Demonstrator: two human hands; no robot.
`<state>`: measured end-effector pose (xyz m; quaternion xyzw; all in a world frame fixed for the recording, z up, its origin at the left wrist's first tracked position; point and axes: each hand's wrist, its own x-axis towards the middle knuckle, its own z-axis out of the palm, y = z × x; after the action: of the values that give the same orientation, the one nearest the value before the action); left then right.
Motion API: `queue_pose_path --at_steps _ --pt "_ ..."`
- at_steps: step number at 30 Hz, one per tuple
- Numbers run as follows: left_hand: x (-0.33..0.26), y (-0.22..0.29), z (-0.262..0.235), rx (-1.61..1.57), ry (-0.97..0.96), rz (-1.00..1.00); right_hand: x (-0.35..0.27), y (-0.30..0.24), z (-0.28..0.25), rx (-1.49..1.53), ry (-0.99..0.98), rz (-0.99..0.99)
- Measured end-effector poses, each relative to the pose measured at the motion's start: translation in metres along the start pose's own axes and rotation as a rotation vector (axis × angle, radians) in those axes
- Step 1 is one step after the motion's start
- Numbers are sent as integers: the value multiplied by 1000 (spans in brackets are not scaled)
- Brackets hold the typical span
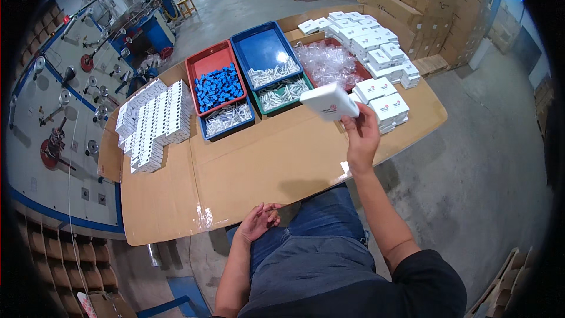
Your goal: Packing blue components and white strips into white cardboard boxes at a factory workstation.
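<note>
My right hand (pixel 364 135) is closed on a flat white box (pixel 327 101), lifted above the table at the right, beside a stack of similar white boxes (pixel 385 101). The box is slightly blurred and has a small red mark on its face. My left hand (pixel 261 221) rests over my lap at the table's near edge, fingers loosely curled but apart, with nothing seen in it. Ahead of my hands lies the cardboard-covered table (pixel 253 168).
A red tray (pixel 207 58) holds blue plastic pieces; blue (pixel 259 36) and green trays hold small white parts. Clear plastic pieces (pixel 329 62) fill another red tray. White boxes (pixel 159 119) stand in rows at the left. More boxes are piled far right; large cartons (pixel 415 0) stand behind.
</note>
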<state>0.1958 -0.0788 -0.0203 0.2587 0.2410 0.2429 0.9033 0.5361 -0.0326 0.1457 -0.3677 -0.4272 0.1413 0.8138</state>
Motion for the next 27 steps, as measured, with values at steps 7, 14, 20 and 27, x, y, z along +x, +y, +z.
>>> queue_pose_path --at_steps 7,14,20,27 --pt "7 5 -3 -50 -24 -32 -12 34 0 668 111 875" --pt "19 22 20 -2 27 28 -21 40 7 569 -239 930" --pt "50 67 114 430 164 436 -37 21 25 511 -700 1027" --pt "56 75 141 741 238 842 -80 40 37 435 -528 1020"
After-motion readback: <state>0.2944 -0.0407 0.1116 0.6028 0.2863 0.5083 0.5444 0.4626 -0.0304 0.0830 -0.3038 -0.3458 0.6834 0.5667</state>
